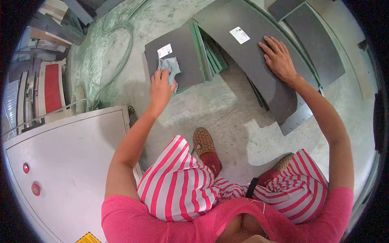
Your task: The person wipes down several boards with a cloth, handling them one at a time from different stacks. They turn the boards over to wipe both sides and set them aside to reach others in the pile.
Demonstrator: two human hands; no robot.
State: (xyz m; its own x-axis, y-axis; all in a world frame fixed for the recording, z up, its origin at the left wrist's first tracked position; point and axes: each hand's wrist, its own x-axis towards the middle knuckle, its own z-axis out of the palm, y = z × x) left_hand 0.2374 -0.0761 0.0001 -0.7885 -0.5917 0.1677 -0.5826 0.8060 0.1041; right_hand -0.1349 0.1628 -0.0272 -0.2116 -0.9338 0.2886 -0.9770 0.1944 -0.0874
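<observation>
My left hand (161, 87) is closed on a crumpled grey-blue cloth (170, 67), which lies against the smaller dark grey panel (187, 54). A white label (165, 51) is stuck on that panel just beyond the cloth. My right hand (278, 59) rests flat, fingers extended, on a larger dark grey panel (251, 60) to the right. Another white label (239, 35) sits on this panel, left of my fingers. Green-edged panels (210, 56) are stacked beneath and between the two.
A white cabinet (77, 158) with red buttons stands at my left. A hose (130, 44) runs over the concrete floor (194, 109). More dark panels (316, 44) lie at the far right. Boards and a red-faced piece (52, 87) are stacked at the left.
</observation>
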